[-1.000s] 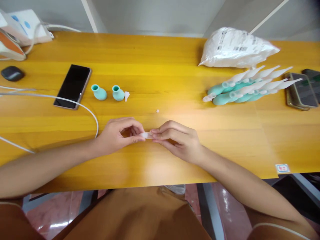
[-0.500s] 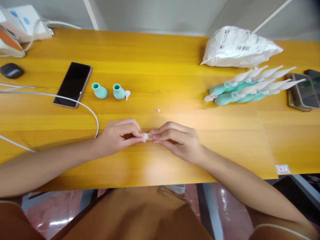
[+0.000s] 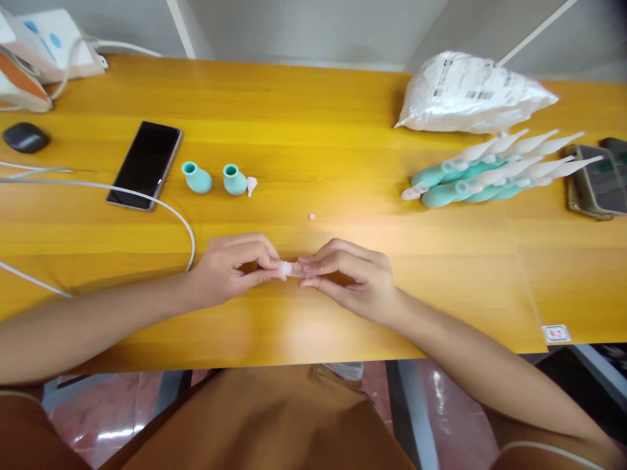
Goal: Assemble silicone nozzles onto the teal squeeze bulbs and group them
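Note:
Between my hands, just above the wooden table (image 3: 274, 333), is a small translucent white plastic connector (image 3: 294, 269). My left hand (image 3: 240, 267) pinches its whitish left end between thumb and fingertips. The clear tubular right end sits in the closed fingertips of my right hand (image 3: 355, 274), which partly cover it. Beyond the hands lies a tiny pale disc (image 3: 312, 216). Farther left stand a teal rubber bulb (image 3: 198, 179) and a second teal bulb (image 3: 235, 181), open necks up. A small white funnel-shaped piece (image 3: 251, 185) lies against the second one.
Several teal bulbs with long white nozzles (image 3: 490, 173) lie in a group at right, a white plastic parcel (image 3: 470, 94) behind them. At left are a phone (image 3: 147, 163), a white cable (image 3: 166, 207) and a black mouse (image 3: 25, 138). A clear-lidded case (image 3: 597, 183) sits far right.
My right fingers have shifted slightly on the clear end, and the thumb is a little farther from the fingertips, showing more of the tube. Both hands stay in nearly the same place.

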`<state>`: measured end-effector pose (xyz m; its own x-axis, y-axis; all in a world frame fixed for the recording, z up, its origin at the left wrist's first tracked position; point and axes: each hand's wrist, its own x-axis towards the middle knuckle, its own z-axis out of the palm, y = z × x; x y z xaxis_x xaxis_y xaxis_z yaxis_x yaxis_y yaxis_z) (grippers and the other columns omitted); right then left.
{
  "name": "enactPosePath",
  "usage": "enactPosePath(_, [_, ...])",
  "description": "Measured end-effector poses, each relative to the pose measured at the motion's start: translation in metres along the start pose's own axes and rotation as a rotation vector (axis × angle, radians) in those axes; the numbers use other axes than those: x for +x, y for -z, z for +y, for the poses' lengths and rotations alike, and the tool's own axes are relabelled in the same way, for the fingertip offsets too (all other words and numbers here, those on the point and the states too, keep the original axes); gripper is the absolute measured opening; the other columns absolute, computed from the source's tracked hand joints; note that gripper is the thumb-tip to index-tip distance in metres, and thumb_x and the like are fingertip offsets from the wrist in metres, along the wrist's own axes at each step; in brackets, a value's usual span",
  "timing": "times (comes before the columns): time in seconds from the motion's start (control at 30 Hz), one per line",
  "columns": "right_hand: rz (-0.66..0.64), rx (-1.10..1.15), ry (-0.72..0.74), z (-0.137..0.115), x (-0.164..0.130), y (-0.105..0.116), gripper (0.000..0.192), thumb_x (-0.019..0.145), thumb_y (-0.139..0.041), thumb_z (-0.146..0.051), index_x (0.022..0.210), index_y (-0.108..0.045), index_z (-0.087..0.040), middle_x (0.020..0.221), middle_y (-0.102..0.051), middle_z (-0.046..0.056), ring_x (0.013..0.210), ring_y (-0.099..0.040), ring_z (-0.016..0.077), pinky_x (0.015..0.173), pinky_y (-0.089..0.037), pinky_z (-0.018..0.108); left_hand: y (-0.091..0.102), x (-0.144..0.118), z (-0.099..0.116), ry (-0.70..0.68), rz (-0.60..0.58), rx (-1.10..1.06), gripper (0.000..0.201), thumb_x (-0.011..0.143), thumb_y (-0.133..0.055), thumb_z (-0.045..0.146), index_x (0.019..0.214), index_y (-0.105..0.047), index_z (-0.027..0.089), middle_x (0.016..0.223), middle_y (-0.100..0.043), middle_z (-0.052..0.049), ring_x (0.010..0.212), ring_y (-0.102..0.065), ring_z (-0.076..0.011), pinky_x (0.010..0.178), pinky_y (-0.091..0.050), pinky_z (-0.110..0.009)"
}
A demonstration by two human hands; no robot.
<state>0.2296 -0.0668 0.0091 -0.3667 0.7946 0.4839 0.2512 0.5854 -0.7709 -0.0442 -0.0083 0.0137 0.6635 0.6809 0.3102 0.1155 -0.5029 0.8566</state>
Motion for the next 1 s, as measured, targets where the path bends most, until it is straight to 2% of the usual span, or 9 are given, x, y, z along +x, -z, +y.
enactPosePath(0.3, [0.007, 0.021, 0.036, 0.0021, -0.0007, -0.0008, 0.021, 0.096, -0.091, -0.016, 0.111, -0.078, -0.02, 0.104, -0.084, 0.007, 0.104, -0.088, 0.0207, 0.092, -0.076, 0.031, -0.0007, 0.0019, -0.0029, -0.154, 0.005, 0.029, 0.024, 0.106, -0.082, 0.024, 0.087, -0.068, 0.019, 0.094, -0.081, -0.004, 0.077, -0.076, -0.0109, 0.065, -0.056, -0.018])
enactPosePath(0.6, [-0.002, 0.033, 0.022, 0.0022, -0.0003, -0.0013, 0.022, 0.094, -0.092, -0.016, 0.109, -0.077, -0.018, 0.105, -0.085, 0.009, 0.105, -0.089, 0.0207, 0.093, -0.075, 0.028, -0.001, -0.0022, -0.0044, -0.172, -0.01, 0.059, 0.024, 0.105, -0.084, 0.021, 0.087, -0.067, 0.019, 0.093, -0.08, -0.003, 0.076, -0.075, -0.0113, 0.066, -0.056, -0.019])
enactPosePath(1.0, [0.007, 0.055, -0.01, 0.0022, -0.0036, -0.0043, 0.02, 0.095, -0.092, -0.017, 0.109, -0.078, -0.02, 0.101, -0.085, 0.007, 0.102, -0.088, 0.0198, 0.089, -0.074, 0.028, -0.0024, -0.0047, -0.0037, -0.261, -0.012, 0.135, 0.021, 0.106, -0.081, 0.018, 0.091, -0.067, 0.019, 0.095, -0.08, -0.004, 0.076, -0.074, -0.0111, 0.07, -0.058, -0.019])
